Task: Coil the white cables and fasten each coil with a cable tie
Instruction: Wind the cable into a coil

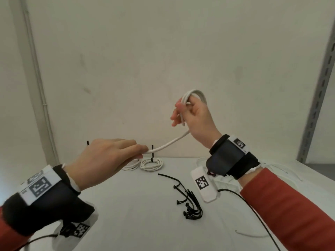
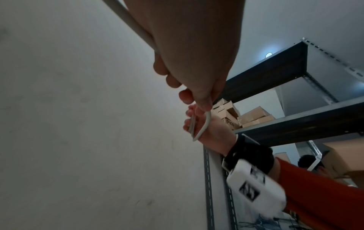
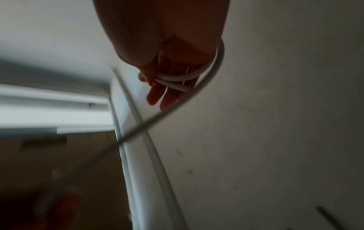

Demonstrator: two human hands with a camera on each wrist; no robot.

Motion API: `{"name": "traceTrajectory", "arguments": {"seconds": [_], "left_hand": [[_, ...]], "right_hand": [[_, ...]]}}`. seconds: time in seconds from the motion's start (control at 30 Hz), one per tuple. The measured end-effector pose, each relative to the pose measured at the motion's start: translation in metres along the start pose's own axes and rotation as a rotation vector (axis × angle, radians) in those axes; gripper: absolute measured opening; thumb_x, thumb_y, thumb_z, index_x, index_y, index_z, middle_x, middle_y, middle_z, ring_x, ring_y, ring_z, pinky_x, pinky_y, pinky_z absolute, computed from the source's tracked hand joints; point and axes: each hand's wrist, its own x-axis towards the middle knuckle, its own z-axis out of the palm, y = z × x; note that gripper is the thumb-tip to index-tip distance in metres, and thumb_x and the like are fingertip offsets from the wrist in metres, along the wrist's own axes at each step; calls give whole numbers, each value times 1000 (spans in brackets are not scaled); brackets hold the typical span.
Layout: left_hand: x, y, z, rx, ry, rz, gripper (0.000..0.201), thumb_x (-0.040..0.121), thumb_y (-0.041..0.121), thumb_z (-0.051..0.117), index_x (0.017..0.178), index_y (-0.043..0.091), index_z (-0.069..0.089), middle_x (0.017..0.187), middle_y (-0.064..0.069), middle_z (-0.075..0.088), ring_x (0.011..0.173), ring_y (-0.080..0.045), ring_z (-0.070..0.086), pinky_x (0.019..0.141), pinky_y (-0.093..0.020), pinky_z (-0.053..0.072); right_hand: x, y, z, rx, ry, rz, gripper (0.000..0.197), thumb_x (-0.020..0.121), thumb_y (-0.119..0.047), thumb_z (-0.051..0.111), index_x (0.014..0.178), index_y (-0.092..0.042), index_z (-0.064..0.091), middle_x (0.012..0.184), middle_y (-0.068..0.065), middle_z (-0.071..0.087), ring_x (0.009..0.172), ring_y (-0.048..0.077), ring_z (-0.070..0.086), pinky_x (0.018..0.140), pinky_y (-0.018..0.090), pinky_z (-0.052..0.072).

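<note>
White cable [image 1: 170, 143] in loops round right hand [image 1: 197, 120]

Head downward, near; wrist views upward — close

You are seeing only one readable word: dark letters, seemingly "PICO", are showing on a cardboard box [image 2: 229, 123] sitting on the metal shelf [image 2: 295, 129]. Lettering-free black-and-white square code markers [image 1: 39, 185] are sitting on the bands behind your left hand [image 1: 108, 156] and right hand [image 1: 197, 122].

one tied coil [image 1: 131, 166] half behind the left hand [image 1: 103, 160]
</note>
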Motion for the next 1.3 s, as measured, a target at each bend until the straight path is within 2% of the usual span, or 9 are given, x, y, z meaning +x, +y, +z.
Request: {"name": "traceTrajectory", "arguments": {"seconds": [0.2,0.43,0.63,0.7,0.8,0.97,1.1,1.17,1.3], "left_hand": [[-2,-19,-24,119,49,-106,23,98,37,34,110,28,51,80,1,63,54,-26,59,36,-32,43],[3,-37,-29,153,112,-181,23,99,39,34,107,29,53,83,-1,63,67,-28,62,42,-36,45],[15,-37,-10,-22,234,-255,26,100,43,31,111,30,51,78,0,58,64,-23,56,51,-38,48],[17,-35,7,-154,274,-269,21,100,24,42,119,29,50,75,7,49,68,0,51,61,-28,46],[13,-29,33,-253,259,-358,53,93,1,41,134,33,38,71,8,44,76,20,46,70,-11,37],[-9,-21,68,-261,107,-480,57,86,27,19,137,53,16,74,2,47,65,-18,49,65,-40,48],[-34,-17,86,-46,-97,-442,83,85,8,43,142,54,2,79,6,51,56,-21,52,43,-33,41],[-39,-18,88,96,-131,-423,101,69,-8,65,146,39,19,73,4,53,47,-20,49,36,-27,31],[-39,-14,87,211,-102,-241,83,49,-9,80,121,20,51,67,4,57,48,-19,51,44,-23,31]], "right_hand": [[-20,8,7,-462,-433,-23,14,99,-12,47,85,-13,49,65,-4,63,48,13,53,56,26,45],[-40,-9,20,-410,-545,26,51,97,-42,27,65,-13,54,55,-8,44,50,4,40,56,12,35],[-46,-17,24,271,-569,338,53,92,-52,32,51,-20,40,41,-10,24,38,9,15,43,25,11],[-46,-22,21,530,-542,405,51,92,-52,30,51,-23,37,38,-11,17,37,11,8,44,29,7],[-46,-30,18,775,-437,429,46,92,-49,24,54,-24,27,39,-7,8,36,16,3,41,27,12],[-40,-31,2,1021,-183,321,50,94,-44,30,50,-22,40,40,-6,8,35,16,6,37,23,19],[-33,-32,-14,1062,50,249,55,100,-39,25,50,-21,40,42,-6,7,36,14,4,36,22,21],[-31,-27,-17,1078,129,234,57,101,-38,23,50,-20,41,41,-6,8,37,14,4,36,21,22],[-26,-11,-25,1123,269,177,55,102,-36,23,55,-18,45,37,-6,24,33,11,15,39,22,25]]}}
